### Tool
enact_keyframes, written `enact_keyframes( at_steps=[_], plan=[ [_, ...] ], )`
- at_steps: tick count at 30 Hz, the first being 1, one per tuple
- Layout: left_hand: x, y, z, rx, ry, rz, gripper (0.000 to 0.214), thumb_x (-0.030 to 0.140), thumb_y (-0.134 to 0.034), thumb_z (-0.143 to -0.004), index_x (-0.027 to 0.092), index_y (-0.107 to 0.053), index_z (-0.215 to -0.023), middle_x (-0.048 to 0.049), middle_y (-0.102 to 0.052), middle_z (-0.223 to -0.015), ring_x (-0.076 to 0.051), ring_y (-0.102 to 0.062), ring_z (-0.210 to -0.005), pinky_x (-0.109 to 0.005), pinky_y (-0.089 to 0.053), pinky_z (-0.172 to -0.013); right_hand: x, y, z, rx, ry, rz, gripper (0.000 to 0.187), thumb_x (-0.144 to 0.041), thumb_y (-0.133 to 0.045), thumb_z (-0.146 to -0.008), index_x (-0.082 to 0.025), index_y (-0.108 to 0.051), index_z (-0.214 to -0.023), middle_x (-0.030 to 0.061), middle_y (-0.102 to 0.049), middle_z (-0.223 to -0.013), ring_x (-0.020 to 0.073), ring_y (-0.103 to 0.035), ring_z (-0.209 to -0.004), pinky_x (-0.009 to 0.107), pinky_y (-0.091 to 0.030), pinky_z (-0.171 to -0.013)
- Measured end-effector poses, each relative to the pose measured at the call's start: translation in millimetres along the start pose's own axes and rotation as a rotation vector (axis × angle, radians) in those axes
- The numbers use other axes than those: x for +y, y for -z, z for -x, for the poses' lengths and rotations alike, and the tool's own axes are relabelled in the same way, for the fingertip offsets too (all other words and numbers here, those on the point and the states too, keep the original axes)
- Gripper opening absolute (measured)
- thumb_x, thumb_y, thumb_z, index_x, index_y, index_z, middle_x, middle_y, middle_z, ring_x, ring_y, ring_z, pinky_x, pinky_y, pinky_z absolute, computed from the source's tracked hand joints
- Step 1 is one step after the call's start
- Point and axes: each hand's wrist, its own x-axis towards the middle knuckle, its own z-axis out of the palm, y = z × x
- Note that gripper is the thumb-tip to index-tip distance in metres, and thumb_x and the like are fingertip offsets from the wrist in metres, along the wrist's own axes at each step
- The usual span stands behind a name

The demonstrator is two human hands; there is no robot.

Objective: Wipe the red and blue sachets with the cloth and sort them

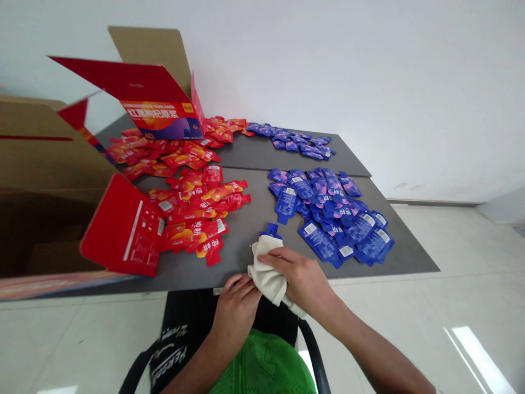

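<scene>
A white cloth (268, 276) is bunched in my right hand (305, 279), whose fingers close over it at the front edge of the table. Under the cloth lies a blue pouch (270, 231); only its spout end sticks out, and the rest is covered. My left hand (238, 301) rests at the table edge against the cloth's left side. Its fingers are curled together with their tips partly hidden by the cloth, so what they grip does not show. Right of the hands is a heap of blue pouches (332, 208), and to their left a heap of red pouches (197, 202).
An open red carton (164, 117) stands at the back left among more red pouches (143, 150). Another open carton (133, 232) fills the near left. More blue pouches (303, 142) lie at the back of the grey table (246, 158), near the white wall.
</scene>
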Motion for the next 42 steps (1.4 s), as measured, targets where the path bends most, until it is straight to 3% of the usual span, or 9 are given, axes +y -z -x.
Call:
enact_keyframes(
  at_steps=[2,5,11,16,22,27,32,38,42],
  plan=[
    [-0.4,0.4,-0.4,-0.003,0.008,0.003,0.034,0.009,-0.049,-0.103,0.024,-0.079,-0.097,-0.0013,-0.081,-0.088,-0.02,-0.075,-0.089,-0.04,-0.05,-0.096,1.6,-7.5,1.3,-0.049,-0.021,-0.002,0.057,-0.004,-0.058,-0.091,-0.034,-0.065,-0.139,0.0016,-0.07,-0.137,0.0202,-0.072,-0.113,0.026,-0.058,-0.091],
    [-1.7,0.8,-1.5,-0.023,-0.008,-0.008,0.034,0.008,-0.049,-0.103,0.025,-0.077,-0.114,-0.0017,-0.08,-0.112,-0.021,-0.074,-0.107,-0.039,-0.05,-0.096,15.6,-10.6,-19.3,-0.019,-0.061,0.014,0.058,-0.004,-0.059,-0.09,-0.035,-0.065,-0.138,0.0011,-0.069,-0.139,0.0198,-0.072,-0.114,0.025,-0.058,-0.092],
    [-2.5,0.9,-2.2,-0.051,-0.005,-0.018,0.036,0.008,-0.048,-0.104,0.026,-0.072,-0.123,0.0003,-0.075,-0.129,-0.019,-0.07,-0.119,-0.039,-0.05,-0.096,33.2,6.6,-65.3,0.063,-0.117,0.121,0.053,-0.005,-0.06,-0.09,-0.029,-0.067,-0.137,0.0032,-0.07,-0.137,0.0237,-0.072,-0.115,0.028,-0.058,-0.091],
    [-1.5,0.3,-1.8,-0.028,-0.017,-0.005,0.036,0.006,-0.049,-0.102,0.025,-0.074,-0.12,-0.0025,-0.078,-0.122,-0.02,-0.072,-0.114,-0.039,-0.051,-0.097,7.4,15.1,-28.6,0.165,-0.049,0.009,0.05,-0.01,-0.061,-0.094,-0.029,-0.064,-0.14,0.0042,-0.07,-0.136,0.0216,-0.07,-0.117,0.028,-0.057,-0.097],
    [-2.3,-0.1,0.7,-0.019,0.017,0.004,0.037,0.005,-0.049,-0.099,0.024,-0.079,-0.09,-0.002,-0.079,-0.082,-0.021,-0.074,-0.083,-0.041,-0.052,-0.096,-9.3,-4.8,9.3,-0.059,-0.047,-0.022,0.059,-0.003,-0.059,-0.09,-0.034,-0.064,-0.139,0.0024,-0.071,-0.137,0.0217,-0.072,-0.113,0.029,-0.059,-0.094],
    [-3.0,2.2,-1.7,-0.083,-0.01,-0.022,0.04,0.006,-0.047,-0.102,0.026,-0.073,-0.124,-0.0027,-0.077,-0.123,-0.021,-0.071,-0.116,-0.04,-0.051,-0.097,17.7,-8.2,-30.5,0.011,-0.102,0.013,0.054,-0.006,-0.061,-0.09,-0.032,-0.066,-0.137,0.0024,-0.069,-0.14,0.0217,-0.071,-0.117,0.028,-0.057,-0.099],
    [0.0,4.6,-4.0,-0.07,-0.012,-0.011,0.034,0.011,-0.048,-0.105,0.026,-0.073,-0.122,-0.0007,-0.075,-0.129,-0.02,-0.07,-0.12,-0.039,-0.05,-0.097,33.7,5.7,-57.9,0.099,-0.159,0.091,0.052,-0.007,-0.06,-0.09,-0.028,-0.067,-0.136,0.0051,-0.071,-0.136,0.024,-0.072,-0.114,0.029,-0.059,-0.092],
    [4.1,17.4,-33.0,-0.029,0.09,0.059,0.026,0.03,-0.053,-0.107,0.023,-0.068,-0.126,-0.0042,-0.079,-0.111,-0.021,-0.073,-0.101,-0.038,-0.049,-0.091,31.5,11.9,3.9,0.51,-0.141,-0.183,0.042,-0.015,-0.064,-0.091,-0.026,-0.07,-0.131,0.0085,-0.073,-0.128,0.0252,-0.072,-0.113,0.037,-0.058,-0.097],
    [-5.5,9.3,-71.6,0.002,0.18,-0.088,0.031,0.036,-0.054,-0.106,0.02,-0.067,-0.129,-0.0082,-0.074,-0.109,-0.025,-0.067,-0.101,-0.04,-0.05,-0.088,33.3,2.9,52.9,0.564,-0.209,-0.349,0.033,-0.023,-0.069,-0.091,-0.029,-0.075,-0.122,0.0086,-0.077,-0.118,0.0288,-0.073,-0.106,0.044,-0.06,-0.093]
  ],
)
